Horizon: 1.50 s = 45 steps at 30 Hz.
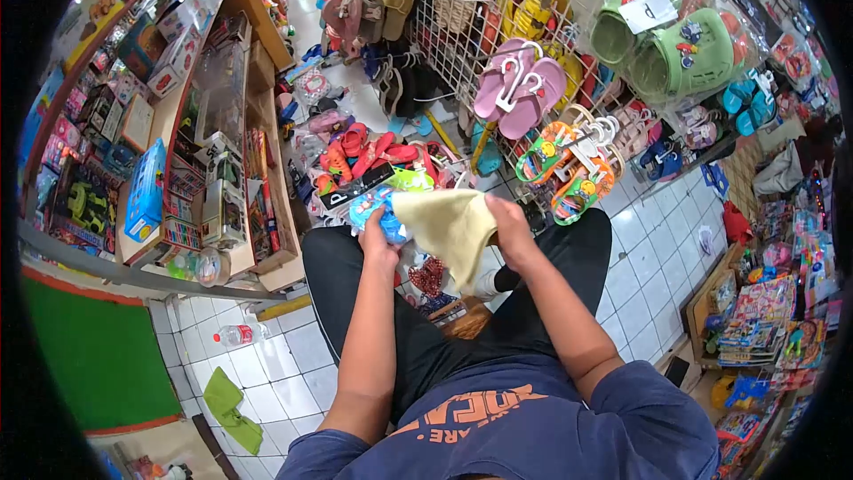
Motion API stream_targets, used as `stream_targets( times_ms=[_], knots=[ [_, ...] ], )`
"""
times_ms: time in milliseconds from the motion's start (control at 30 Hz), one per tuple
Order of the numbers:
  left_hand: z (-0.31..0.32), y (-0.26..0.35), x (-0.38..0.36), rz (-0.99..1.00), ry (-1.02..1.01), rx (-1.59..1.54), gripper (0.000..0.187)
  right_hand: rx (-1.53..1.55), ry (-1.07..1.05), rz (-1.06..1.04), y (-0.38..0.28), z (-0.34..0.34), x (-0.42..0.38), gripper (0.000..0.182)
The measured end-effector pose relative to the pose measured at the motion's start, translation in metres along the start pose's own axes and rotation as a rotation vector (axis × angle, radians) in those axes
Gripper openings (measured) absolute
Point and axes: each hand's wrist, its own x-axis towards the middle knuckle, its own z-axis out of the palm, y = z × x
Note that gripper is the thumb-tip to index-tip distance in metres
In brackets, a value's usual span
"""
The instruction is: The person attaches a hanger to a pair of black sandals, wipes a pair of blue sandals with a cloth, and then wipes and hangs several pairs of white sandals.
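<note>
My left hand [378,244] grips a blue, colourful sandal [371,211] held out in front of me. A yellow cloth [451,224] is pressed against that sandal by my right hand [508,220], which clutches the cloth at its right edge. I am seated, knees apart in black trousers, with a wooden stool [462,318] showing between my legs. More bright sandals [369,153] lie on the white tiled floor just beyond my hands.
Wooden shelves [169,124] packed with boxed toys stand at the left. A wire rack [533,80] hung with sandals rises ahead and to the right. A plastic bottle [238,334] and a green rag [227,407] lie on the floor at the left.
</note>
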Motion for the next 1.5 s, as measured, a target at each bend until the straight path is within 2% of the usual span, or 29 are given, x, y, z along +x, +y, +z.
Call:
stream_targets(
  times_ms=[33, 67, 133, 167, 267, 333, 400, 467, 533, 633, 667, 733, 767, 800, 833, 867, 933, 967, 1000, 1033, 1067, 1133, 1167, 1200, 1267, 1333, 1400, 1467, 1500],
  knots=[
    [-0.003, 0.001, 0.004, -0.002, 0.032, 0.089, 0.041, 0.164, -0.083, -0.008, -0.016, 0.006, -0.003, 0.039],
    [-0.026, -0.017, 0.049, -0.099, -0.208, -0.159, 0.036, 0.286, -0.115, 0.077, -0.036, 0.012, -0.007, 0.041],
    [-0.014, -0.015, 0.02, -0.126, -0.641, -0.373, 0.033, 0.373, -0.183, 0.089, -0.07, 0.023, -0.011, 0.042],
    [-0.011, -0.015, 0.02, -0.118, -0.646, -0.376, 0.033, 0.471, -0.245, 0.125, -0.082, 0.027, -0.01, 0.041],
    [-0.001, -0.013, -0.004, 0.0, -0.501, -0.105, 0.038, 0.492, -0.307, 0.137, -0.082, 0.022, 0.015, 0.042],
    [0.007, -0.012, -0.019, -0.022, -0.482, -0.161, 0.038, 0.474, -0.259, 0.169, -0.066, 0.016, 0.036, 0.045],
    [0.01, -0.008, -0.022, -0.074, -0.566, -0.169, 0.039, 0.474, -0.331, 0.241, -0.054, 0.009, 0.036, 0.047],
    [0.008, -0.009, -0.024, -0.028, -0.542, -0.071, 0.041, 0.494, -0.059, 0.157, -0.042, 0.015, 0.025, 0.052],
    [0.008, -0.006, -0.025, -0.061, -0.567, -0.067, 0.04, 0.639, -0.227, 0.132, -0.03, 0.003, 0.024, 0.052],
    [0.007, -0.004, -0.033, -0.018, -0.605, -0.119, 0.039, 0.605, -0.169, 0.037, -0.023, -0.005, 0.017, 0.049],
    [0.009, -0.004, -0.037, -0.021, -0.601, -0.121, 0.039, 0.495, -0.16, 0.035, -0.024, -0.005, 0.015, 0.048],
    [0.018, -0.005, -0.05, 0.162, -0.607, -0.114, 0.041, 0.386, -0.15, 0.038, -0.032, 0.003, 0.009, 0.047],
    [0.022, -0.006, -0.051, 0.16, -0.603, -0.115, 0.041, 0.264, -0.162, -0.017, -0.037, 0.013, 0.005, 0.048],
    [0.026, -0.006, -0.052, 0.273, -0.551, -0.031, 0.043, 0.14, -0.174, -0.073, -0.043, 0.025, 0.003, 0.05],
    [0.028, -0.009, -0.052, 0.384, -0.497, 0.052, 0.047, 0.007, -0.252, -0.115, -0.047, 0.036, 0.002, 0.057],
    [0.029, -0.012, -0.052, 0.383, -0.496, 0.05, 0.047, -0.224, -0.229, -0.166, -0.028, 0.04, 0.016, 0.071],
    [0.032, -0.022, -0.051, 0.68, -0.411, 0.276, 0.051, -0.764, -0.094, -0.59, 0.017, 0.056, 0.029, 0.084],
    [0.036, -0.027, -0.056, 0.55, -0.288, 0.241, 0.054, -0.768, -0.095, -0.592, 0.02, 0.066, 0.025, 0.084],
    [0.038, -0.026, -0.062, 0.552, -0.289, 0.236, 0.054, -0.76, 0.002, -0.605, 0.021, 0.075, 0.02, 0.088],
    [0.04, -0.023, -0.067, 0.608, -0.322, 0.207, 0.054, -0.751, 0.097, -0.619, 0.02, 0.08, 0.018, 0.091],
    [0.041, -0.021, -0.069, 0.665, -0.355, 0.177, 0.053, -0.754, 0.092, -0.625, 0.026, 0.076, 0.021, 0.091],
    [0.037, -0.014, -0.067, 0.712, -0.393, 0.182, 0.053, -0.591, 0.026, -0.445, 0.024, 0.074, 0.023, 0.084],
    [0.034, -0.01, -0.066, 0.618, -0.343, 0.138, 0.052, -0.457, 0.068, -0.452, 0.024, 0.071, 0.021, 0.062],
    [0.032, -0.006, -0.066, 0.522, -0.294, 0.093, 0.052, -0.461, 0.064, -0.445, 0.014, 0.067, 0.019, 0.062],
    [0.028, 0.004, -0.063, 0.494, -0.298, 0.055, 0.051, -0.636, 0.147, -0.235, -0.008, 0.051, 0.018, 0.038],
    [0.027, 0.011, -0.062, 0.382, -0.36, -0.058, 0.05, -0.679, 0.29, -0.393, -0.029, 0.056, 0.011, 0.027],
    [0.028, 0.013, -0.062, 0.373, -0.363, -0.044, 0.05, -0.585, 0.254, -0.45, -0.046, 0.06, 0.012, 0.031],
    [0.027, 0.012, -0.06, 0.302, -0.452, 0.021, 0.054, -0.903, 0.137, -1.025, -0.058, 0.063, 0.023, 0.047],
    [0.03, 0.01, -0.063, 0.296, -0.511, -0.001, 0.051, -1.096, 0.089, -1.009, -0.06, 0.071, 0.025, 0.056]
  ],
)
